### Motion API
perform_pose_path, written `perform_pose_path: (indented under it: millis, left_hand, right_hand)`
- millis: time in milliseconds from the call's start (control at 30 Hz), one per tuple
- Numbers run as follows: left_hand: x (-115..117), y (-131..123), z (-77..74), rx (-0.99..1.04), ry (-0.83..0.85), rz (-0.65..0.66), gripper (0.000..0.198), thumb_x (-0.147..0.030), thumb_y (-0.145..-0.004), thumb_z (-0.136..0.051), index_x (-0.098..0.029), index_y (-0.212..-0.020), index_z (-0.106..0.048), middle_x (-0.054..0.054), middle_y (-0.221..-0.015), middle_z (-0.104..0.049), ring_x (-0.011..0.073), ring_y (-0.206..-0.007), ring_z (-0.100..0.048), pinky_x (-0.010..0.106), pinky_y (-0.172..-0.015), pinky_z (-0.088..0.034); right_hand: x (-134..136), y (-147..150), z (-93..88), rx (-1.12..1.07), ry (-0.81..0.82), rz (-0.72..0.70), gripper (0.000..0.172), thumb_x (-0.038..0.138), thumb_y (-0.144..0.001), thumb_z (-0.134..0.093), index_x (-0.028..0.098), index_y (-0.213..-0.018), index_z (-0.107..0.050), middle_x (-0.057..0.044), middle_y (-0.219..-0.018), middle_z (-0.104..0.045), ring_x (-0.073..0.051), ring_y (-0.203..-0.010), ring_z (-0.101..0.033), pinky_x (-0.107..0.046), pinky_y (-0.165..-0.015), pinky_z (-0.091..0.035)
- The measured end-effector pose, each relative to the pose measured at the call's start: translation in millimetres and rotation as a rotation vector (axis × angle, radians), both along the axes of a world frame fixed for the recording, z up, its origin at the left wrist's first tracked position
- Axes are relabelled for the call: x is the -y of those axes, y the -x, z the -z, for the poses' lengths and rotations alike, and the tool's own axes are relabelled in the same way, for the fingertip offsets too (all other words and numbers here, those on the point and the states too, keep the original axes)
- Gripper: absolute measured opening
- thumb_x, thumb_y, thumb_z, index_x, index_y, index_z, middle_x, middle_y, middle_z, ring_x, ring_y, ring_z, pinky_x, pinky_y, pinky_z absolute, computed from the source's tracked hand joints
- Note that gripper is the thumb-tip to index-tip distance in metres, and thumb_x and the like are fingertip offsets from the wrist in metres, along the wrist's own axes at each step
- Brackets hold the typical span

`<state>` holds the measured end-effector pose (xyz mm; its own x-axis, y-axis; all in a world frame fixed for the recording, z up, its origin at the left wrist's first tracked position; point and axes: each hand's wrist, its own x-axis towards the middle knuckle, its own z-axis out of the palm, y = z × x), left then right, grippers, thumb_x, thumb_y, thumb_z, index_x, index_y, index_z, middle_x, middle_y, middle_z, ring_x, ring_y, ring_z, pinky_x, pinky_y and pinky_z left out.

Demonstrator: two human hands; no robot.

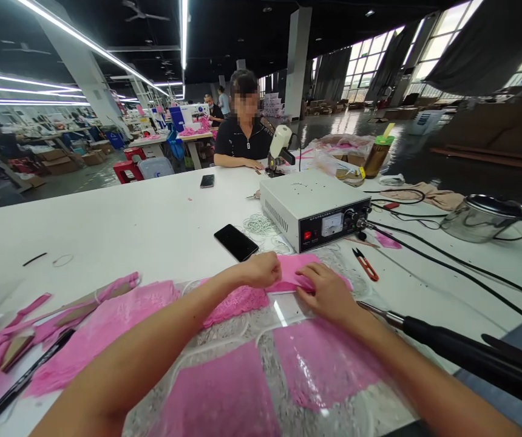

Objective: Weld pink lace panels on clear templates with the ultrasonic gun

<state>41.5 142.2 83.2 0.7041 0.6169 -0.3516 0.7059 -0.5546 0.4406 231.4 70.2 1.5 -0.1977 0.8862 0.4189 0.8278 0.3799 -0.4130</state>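
My left hand [263, 270] is closed, its curled fingers at the left edge of a pink fabric piece [291, 270]. On that same piece rests my right hand [329, 291], fingers stretched out and somewhat apart. Below my left hand a pink lace piece [238, 302] spreads over a glossy clear sheet [283, 309]. Two more pink panels, a left one [220, 394] and a right one [320, 358], lie nearer to me at the sheet. A black-handled tool with a metal tip [406, 325] reaches past my right wrist.
A grey control box [315, 200] with cables stands beyond my hands. Nearby are a black phone [236, 241], red thread snips [365, 265] and a glass pot [484, 221]. Pink fabric [119, 315] is heaped at left. A person [245, 136] sits across the table.
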Motion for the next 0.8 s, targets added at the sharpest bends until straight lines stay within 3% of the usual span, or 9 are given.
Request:
perform_pose_path:
  millis: [133, 267, 367, 500, 800]
  left_hand:
    - [11, 4, -9.9, 0.06, 0.032, 0.042, 0.029, -0.036, -0.097, -0.058, -0.018, -0.12, -0.06, 0.009, -0.122, -0.06, 0.0216, -0.102, -0.063, 0.04, -0.087, -0.055]
    - [44, 11, -12.2, 0.114, 0.063, 0.087, 0.013, -0.025, -0.095, -0.059, -0.014, -0.101, -0.064, 0.006, -0.106, -0.062, 0.0167, -0.088, -0.062, 0.033, -0.078, -0.053]
    - [77, 12, -6.6, 0.146, 0.088, 0.135, 0.015, -0.008, -0.087, -0.053, -0.016, -0.077, -0.061, 0.004, -0.096, -0.06, 0.014, -0.082, -0.058, 0.027, -0.076, -0.048]
    - [111, 6, 5.4, 0.156, 0.092, 0.183, 0.018, -0.004, -0.084, -0.051, -0.017, -0.072, -0.054, 0.002, -0.095, -0.057, 0.0162, -0.091, -0.055, 0.029, -0.086, -0.043]
    - [137, -7, 22.8, 0.12, -0.001, 0.193, 0.02, -0.007, -0.087, -0.05, -0.017, -0.07, -0.05, 0.003, -0.092, -0.055, 0.018, -0.087, -0.051, 0.036, -0.088, -0.039]
  right_hand:
    - [4, -13, 4.2, 0.092, -0.114, 0.037, 0.017, 0.008, -0.077, -0.056, 0.017, -0.085, -0.068, -0.01, -0.086, -0.069, -0.025, -0.082, -0.061, -0.038, -0.075, -0.05]
    - [38, -32, 3.5, 0.153, -0.248, -0.011, 0.02, 0.002, -0.076, -0.053, 0.017, -0.084, -0.065, -0.008, -0.084, -0.067, -0.024, -0.079, -0.06, -0.037, -0.07, -0.05]
    - [75, -44, 5.8, 0.167, -0.35, -0.067, 0.023, 0.0, -0.081, -0.049, 0.017, -0.087, -0.063, -0.008, -0.084, -0.067, -0.021, -0.08, -0.06, -0.035, -0.071, -0.051]
    - [110, -59, 11.2, 0.192, -0.442, -0.135, 0.02, 0.002, -0.086, -0.05, 0.017, -0.093, -0.062, -0.008, -0.085, -0.066, -0.02, -0.079, -0.06, -0.034, -0.073, -0.053]
    - [124, -80, 8.4, 0.211, -0.418, -0.147, 0.023, -0.001, -0.086, -0.048, 0.017, -0.095, -0.059, -0.008, -0.086, -0.065, -0.02, -0.079, -0.062, -0.034, -0.073, -0.057]
